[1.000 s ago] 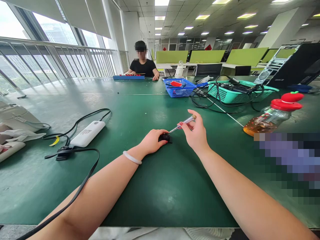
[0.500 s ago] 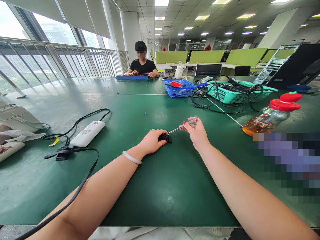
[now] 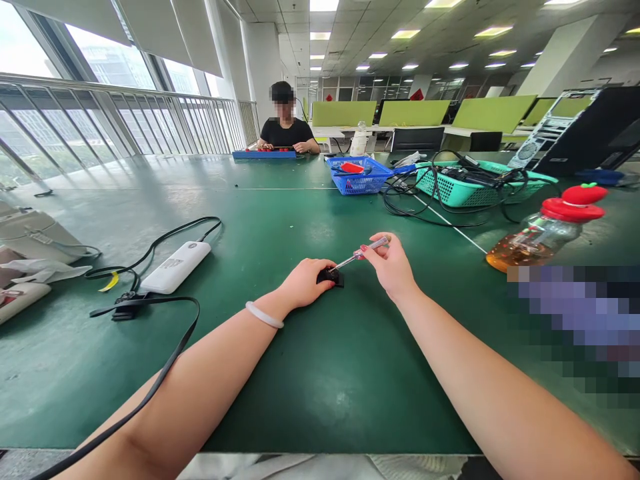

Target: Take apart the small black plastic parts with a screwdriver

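At twelve o'clock, a small black part (image 3: 337,278) is pinched by the left hand (image 3: 306,283); a screwdriver (image 3: 373,247) is gripped between the right hand's (image 3: 395,270) fingertips.

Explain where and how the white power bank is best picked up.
The white power bank is probably best gripped across its middle, from above, thumb and fingers on its long sides: it lies flat and is narrow that way. The black cable meets its far end, so keep off there.
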The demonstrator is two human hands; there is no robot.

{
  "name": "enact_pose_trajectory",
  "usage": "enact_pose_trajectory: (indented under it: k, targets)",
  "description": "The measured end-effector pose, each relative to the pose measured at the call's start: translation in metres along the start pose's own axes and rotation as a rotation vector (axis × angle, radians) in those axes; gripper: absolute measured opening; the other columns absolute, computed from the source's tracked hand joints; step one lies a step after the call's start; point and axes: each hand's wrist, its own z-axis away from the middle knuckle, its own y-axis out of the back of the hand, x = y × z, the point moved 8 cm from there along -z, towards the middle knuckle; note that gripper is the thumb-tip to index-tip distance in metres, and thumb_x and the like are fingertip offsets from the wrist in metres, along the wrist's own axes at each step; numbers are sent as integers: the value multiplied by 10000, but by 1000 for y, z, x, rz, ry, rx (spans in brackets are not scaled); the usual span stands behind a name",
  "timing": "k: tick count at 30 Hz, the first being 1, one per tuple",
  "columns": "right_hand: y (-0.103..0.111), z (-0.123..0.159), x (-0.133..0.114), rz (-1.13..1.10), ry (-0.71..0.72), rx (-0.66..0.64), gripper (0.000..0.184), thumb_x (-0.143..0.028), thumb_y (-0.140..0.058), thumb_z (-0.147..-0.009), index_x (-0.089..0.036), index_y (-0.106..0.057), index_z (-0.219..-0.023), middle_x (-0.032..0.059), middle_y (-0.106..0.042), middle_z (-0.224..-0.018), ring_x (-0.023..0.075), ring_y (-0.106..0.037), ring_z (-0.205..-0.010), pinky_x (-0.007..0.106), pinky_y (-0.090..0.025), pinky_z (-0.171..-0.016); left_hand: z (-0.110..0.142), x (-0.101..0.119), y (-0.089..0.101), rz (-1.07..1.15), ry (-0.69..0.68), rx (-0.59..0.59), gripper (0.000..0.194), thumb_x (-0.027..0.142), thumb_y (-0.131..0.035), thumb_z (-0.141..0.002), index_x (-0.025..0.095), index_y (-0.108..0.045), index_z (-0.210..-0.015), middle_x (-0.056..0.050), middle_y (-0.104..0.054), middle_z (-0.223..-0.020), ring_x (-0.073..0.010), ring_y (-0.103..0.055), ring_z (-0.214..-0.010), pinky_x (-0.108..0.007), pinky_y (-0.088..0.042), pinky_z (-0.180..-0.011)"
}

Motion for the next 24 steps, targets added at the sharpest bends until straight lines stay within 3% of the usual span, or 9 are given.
enact_pose_trajectory:
  k: [9, 14, 21, 24]
  targets:
    - [-23, 27, -49, 374, 325, -91, 248, -375, -633, -864, -265, -491, -1036, 16, -742, -910, 237, -719, -915, 422, -528, -848, 0, 1, 1, 5, -21, 13, 326, 277, -644, -847, 203, -658, -1164, -63, -727, -1115, -268, -642, -1036, -409, -510, -945]
    - [-43, 44, -65, 517, 536, -201, 185, -247, -588, -880, -277, -519, -1049, 15, -752, -943, 234, -712, -885, 417, -535, -837, -1, 6, 1, 31, -95, 33, 298, 225, -642, -830, 207, -670, -1126, -48, -744, -1074, -239, -670, -978, -392, -509, -940]
    - [-22, 46, -78, 438, 592, -26, 190, -276, -589, -888, -271, -494, -1052, 20, -738, -886, 220, -709, -837, 398, -548, -829, 0, 1, 0, -6, -53, 34, 321, 300, -622, -859, 220, -660, -1167, -56, -728, -1127, -252, -650, -1034, -405, -501, -969]
    - [-19, 46, -80, 422, 598, -17, 183, -283, -573, -889, -267, -485, -1048, 18, -718, -839, 215, -701, -801, 391, -552, -807, 0, 1, -1, 7, -51, 22, 327, 308, -604, -872, 232, -650, -1187, -47, -720, -1152, -248, -639, -1056, -403, -493, -981]
